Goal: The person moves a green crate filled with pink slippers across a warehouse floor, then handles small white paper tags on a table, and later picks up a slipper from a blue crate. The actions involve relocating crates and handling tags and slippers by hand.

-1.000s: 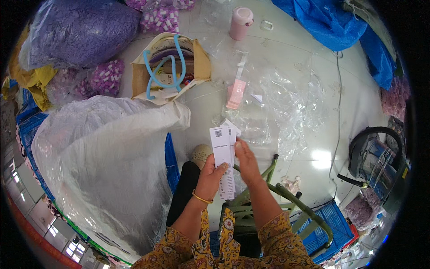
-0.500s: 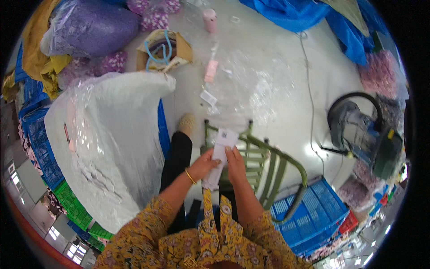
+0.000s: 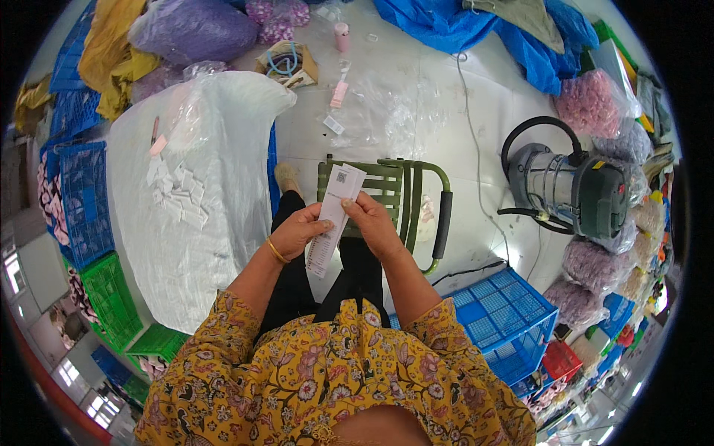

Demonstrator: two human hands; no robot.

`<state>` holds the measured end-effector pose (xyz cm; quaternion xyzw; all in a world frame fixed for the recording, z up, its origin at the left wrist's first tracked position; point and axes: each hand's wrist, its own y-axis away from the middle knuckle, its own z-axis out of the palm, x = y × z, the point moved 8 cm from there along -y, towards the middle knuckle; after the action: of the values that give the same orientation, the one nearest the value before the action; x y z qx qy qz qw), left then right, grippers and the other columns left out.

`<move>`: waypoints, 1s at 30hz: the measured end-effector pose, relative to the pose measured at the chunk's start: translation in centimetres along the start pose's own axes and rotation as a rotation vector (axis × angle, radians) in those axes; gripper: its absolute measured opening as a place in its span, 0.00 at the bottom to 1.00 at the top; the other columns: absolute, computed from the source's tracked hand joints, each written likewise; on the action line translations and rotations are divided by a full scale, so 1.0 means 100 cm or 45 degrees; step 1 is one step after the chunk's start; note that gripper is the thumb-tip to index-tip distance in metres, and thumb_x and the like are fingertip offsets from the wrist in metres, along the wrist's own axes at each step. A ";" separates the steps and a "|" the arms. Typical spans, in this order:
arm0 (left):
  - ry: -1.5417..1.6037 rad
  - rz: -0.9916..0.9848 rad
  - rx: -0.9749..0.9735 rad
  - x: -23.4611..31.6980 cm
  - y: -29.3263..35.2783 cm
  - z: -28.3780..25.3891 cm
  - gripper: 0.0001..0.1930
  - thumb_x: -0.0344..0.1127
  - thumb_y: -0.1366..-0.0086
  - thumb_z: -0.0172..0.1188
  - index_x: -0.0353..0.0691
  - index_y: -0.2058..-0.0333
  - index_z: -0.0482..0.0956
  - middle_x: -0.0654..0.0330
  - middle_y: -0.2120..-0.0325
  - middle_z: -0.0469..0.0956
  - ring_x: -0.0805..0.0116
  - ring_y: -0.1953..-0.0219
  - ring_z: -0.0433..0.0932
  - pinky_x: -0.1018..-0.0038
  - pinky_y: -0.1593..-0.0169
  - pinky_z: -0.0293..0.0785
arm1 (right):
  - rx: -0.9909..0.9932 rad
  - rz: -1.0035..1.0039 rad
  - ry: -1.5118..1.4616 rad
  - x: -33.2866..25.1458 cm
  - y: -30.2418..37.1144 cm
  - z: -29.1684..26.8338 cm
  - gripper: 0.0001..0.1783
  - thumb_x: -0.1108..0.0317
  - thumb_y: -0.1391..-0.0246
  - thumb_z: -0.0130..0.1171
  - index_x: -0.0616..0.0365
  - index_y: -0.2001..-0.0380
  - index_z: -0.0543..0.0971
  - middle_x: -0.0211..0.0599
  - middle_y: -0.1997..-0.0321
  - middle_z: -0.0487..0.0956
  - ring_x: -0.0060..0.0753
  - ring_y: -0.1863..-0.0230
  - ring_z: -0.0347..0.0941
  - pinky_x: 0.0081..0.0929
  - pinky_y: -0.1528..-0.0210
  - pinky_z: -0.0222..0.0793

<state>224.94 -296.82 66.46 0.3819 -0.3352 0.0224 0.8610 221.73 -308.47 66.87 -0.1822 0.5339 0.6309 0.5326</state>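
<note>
A long white strip of paper labels stands upright in front of me, held by both hands. My left hand, with a gold bangle at the wrist, grips its lower left edge. My right hand pinches its right edge near the middle. The strip's top carries a small printed square code. Below my hands are my black trousers and the yellow flowered sleeves.
A green metal chair stands just beyond my hands. A big clear plastic sheet with small white labels lies to the left. Blue crates and green crates flank me. A grey vacuum cleaner sits right; purple-filled bags ring the floor.
The view has swung back and to the right, bringing the green chair, vacuum cleaner and blue crate into sight. Both hands kept hold of the label strip throughout.
</note>
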 end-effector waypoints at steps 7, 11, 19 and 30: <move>0.341 -0.005 -0.182 -0.021 0.060 0.018 0.20 0.31 0.41 0.53 0.37 0.49 0.65 0.63 0.63 0.73 0.77 0.62 0.71 0.78 0.59 0.68 | -0.214 0.080 -0.135 0.001 0.047 0.043 0.23 0.66 0.47 0.52 0.61 0.48 0.66 0.35 0.51 0.71 0.28 0.48 0.64 0.27 0.44 0.55; 0.549 0.027 -0.286 -0.043 0.093 0.007 0.18 0.33 0.41 0.53 0.38 0.51 0.67 0.65 0.66 0.72 0.78 0.64 0.71 0.79 0.60 0.68 | -0.379 0.236 -0.278 0.015 0.057 0.087 0.35 0.65 0.51 0.57 0.61 0.41 0.56 0.37 0.48 0.69 0.32 0.47 0.64 0.30 0.42 0.54; 0.763 0.276 -0.006 -0.059 0.185 -0.060 0.14 0.36 0.39 0.50 0.39 0.55 0.66 0.63 0.69 0.71 0.73 0.68 0.72 0.77 0.63 0.68 | -0.689 0.434 -0.051 0.045 0.056 0.208 0.37 0.63 0.54 0.61 0.63 0.43 0.59 0.31 0.57 0.71 0.27 0.54 0.66 0.25 0.48 0.59; 1.052 0.733 0.265 -0.064 0.299 -0.168 0.13 0.33 0.36 0.47 0.38 0.54 0.67 0.62 0.68 0.73 0.72 0.67 0.73 0.74 0.63 0.71 | -0.981 0.453 0.366 0.063 0.065 0.367 0.28 0.69 0.47 0.54 0.66 0.44 0.61 0.39 0.49 0.71 0.29 0.48 0.65 0.25 0.44 0.57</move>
<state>220.63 -262.94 73.74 0.3169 -0.0545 0.4409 0.8380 226.23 -272.72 78.27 -0.3586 0.3515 0.8338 0.2296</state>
